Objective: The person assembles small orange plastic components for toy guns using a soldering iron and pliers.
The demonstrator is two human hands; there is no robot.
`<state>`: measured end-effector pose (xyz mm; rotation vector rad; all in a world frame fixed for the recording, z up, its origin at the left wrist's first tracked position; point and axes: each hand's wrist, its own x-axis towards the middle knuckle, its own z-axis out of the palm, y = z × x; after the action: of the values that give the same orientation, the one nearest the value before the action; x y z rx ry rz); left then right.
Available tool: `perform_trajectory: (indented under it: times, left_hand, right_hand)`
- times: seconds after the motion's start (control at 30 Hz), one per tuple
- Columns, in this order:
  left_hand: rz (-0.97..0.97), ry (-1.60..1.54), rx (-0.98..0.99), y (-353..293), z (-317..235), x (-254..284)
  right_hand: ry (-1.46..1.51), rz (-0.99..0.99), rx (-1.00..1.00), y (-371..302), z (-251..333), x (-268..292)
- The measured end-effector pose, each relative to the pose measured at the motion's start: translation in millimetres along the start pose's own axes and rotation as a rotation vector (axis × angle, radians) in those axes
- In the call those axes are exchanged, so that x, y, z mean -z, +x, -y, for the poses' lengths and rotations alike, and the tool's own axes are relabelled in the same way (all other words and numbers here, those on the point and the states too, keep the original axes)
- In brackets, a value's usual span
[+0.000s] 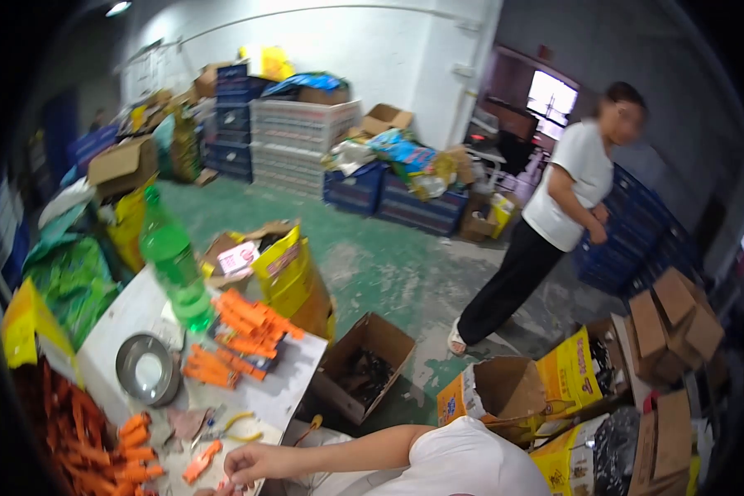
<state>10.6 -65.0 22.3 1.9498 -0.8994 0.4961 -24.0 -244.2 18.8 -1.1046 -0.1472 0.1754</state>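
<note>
My right hand (pixel 252 465) is at the lower edge over the white table (pixel 293 376), its fingers pinched round something small that I cannot make out. Only a sliver of my left hand (pixel 213 491) shows beside it, its fingers cut off by the frame. Just left of my right hand lies a single orange plastic piece (pixel 202 462). Behind that are yellow-handled pliers (pixel 241 426) and a pinkish scrap (pixel 188 423). Orange pieces are stacked in a bundle (pixel 252 326) at the table's far side, and a large heap of them (pixel 78 438) fills the lower left.
A metal bowl (pixel 147 369) and a green bottle (pixel 174 260) stand on the table. An open cardboard box (pixel 366 368) and a yellow bag (pixel 293 285) are on the floor beyond. More boxes (pixel 504 388) stand at right. Farther off, a person in a white shirt (pixel 569 186) stands by blue crates (pixel 636 231).
</note>
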Motion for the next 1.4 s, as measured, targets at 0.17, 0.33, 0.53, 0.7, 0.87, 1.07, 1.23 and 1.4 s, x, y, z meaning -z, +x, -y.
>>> perform_trajectory:
  times: [0.17, 0.33, 0.53, 0.7, 0.87, 1.07, 1.23, 1.4]
  left_hand:
    - [0.123, 0.12, -0.199, 24, -30, 9]
    - [0.177, 0.011, -0.247, 12, -22, 10]
    - [0.138, 0.03, -0.208, 24, -39, 7]
    - [0.023, 0.1, -0.131, 0, -31, 20]
    - [-0.069, 0.12, -0.08, -10, -17, 28]
    - [-0.077, 0.143, -0.009, -17, 0, 26]
    - [-0.088, 0.202, 0.096, -27, 13, 23]
    - [-0.05, 0.358, 0.159, -41, 21, 30]
  right_hand:
    - [0.223, 0.038, -0.119, -7, -16, 9]
    - [0.295, 0.08, -0.279, -25, -1, 5]
    - [0.146, 0.057, -0.288, -27, 26, 18]
    - [0.169, 0.142, -0.407, -7, 23, 3]
    - [-0.359, 0.012, 0.007, -1, 18, -16]
    - [-1.074, 0.025, 0.566, 12, 15, -25]
    - [-1.18, 0.081, 0.584, 31, 3, -23]
    - [-1.218, 0.09, 0.515, 50, -21, -20]
